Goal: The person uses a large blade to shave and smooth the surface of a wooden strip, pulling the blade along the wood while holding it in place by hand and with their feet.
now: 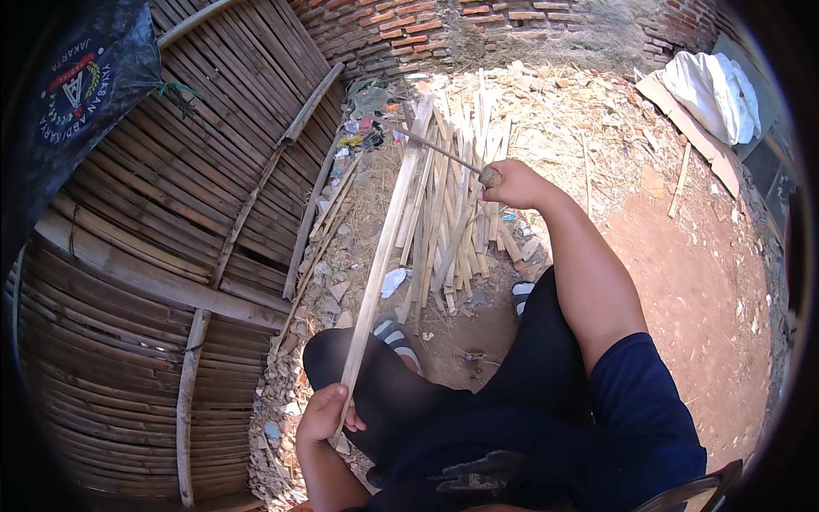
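Observation:
My left hand (327, 413) is closed round the near end of a long pale bamboo strip (382, 264). The strip slants away from me, past my bent knee, to a far end above the pile. In my right hand (514, 183) is the wooden handle of a long knife (445, 154), its narrow dark blade pointing left. That blade crosses the strip close to its far end; whether it has cut into it I cannot tell. Beneath and beyond lies a heap of split bamboo strips (461, 230) on the ground, mostly pointing away from me.
A slatted bamboo wall (230, 188) runs along the left, with a dark printed banner (85, 94) hanging there. At the back stands a brick wall (409, 30). A white sack (712, 94) rests on a brown board (682, 128) at far right. Rubble and dry shavings cover the ground.

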The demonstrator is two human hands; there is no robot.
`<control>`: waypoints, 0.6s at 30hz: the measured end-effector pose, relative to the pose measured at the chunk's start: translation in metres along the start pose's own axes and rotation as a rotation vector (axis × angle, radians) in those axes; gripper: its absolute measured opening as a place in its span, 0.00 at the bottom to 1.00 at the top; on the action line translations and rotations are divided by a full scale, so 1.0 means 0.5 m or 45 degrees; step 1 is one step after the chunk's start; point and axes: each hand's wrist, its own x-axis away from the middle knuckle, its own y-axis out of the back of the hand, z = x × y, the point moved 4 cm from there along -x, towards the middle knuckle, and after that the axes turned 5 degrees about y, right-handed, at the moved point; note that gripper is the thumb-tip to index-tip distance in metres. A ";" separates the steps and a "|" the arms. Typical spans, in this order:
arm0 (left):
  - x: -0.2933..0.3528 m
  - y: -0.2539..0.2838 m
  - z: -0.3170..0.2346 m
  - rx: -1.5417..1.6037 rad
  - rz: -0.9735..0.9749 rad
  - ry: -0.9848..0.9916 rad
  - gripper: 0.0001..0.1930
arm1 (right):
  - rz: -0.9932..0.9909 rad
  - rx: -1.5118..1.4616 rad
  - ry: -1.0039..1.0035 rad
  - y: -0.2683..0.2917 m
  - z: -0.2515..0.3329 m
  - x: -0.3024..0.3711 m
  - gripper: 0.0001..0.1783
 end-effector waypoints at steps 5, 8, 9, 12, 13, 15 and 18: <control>-0.006 -0.014 -0.008 0.008 0.050 -0.031 0.25 | 0.555 0.431 0.457 -0.106 0.163 0.088 0.27; 0.002 -0.015 -0.019 -0.041 0.052 -0.001 0.25 | 0.710 0.552 0.597 -0.149 0.226 0.116 0.27; 0.004 -0.012 -0.016 -0.039 0.045 -0.001 0.24 | 0.646 0.456 0.600 -0.148 0.215 0.102 0.25; -0.002 -0.012 -0.019 -0.055 0.029 0.009 0.23 | 0.370 0.184 0.365 -0.109 0.061 0.005 0.24; -0.003 -0.012 -0.021 -0.071 -0.002 0.036 0.23 | 0.225 0.102 0.160 -0.089 0.002 -0.032 0.28; 0.001 -0.007 -0.017 -0.096 -0.071 0.089 0.23 | -0.059 -0.029 -0.111 -0.037 -0.045 -0.050 0.32; 0.004 -0.003 -0.014 -0.051 -0.030 0.043 0.23 | -0.110 -0.323 -0.282 -0.031 -0.056 -0.038 0.34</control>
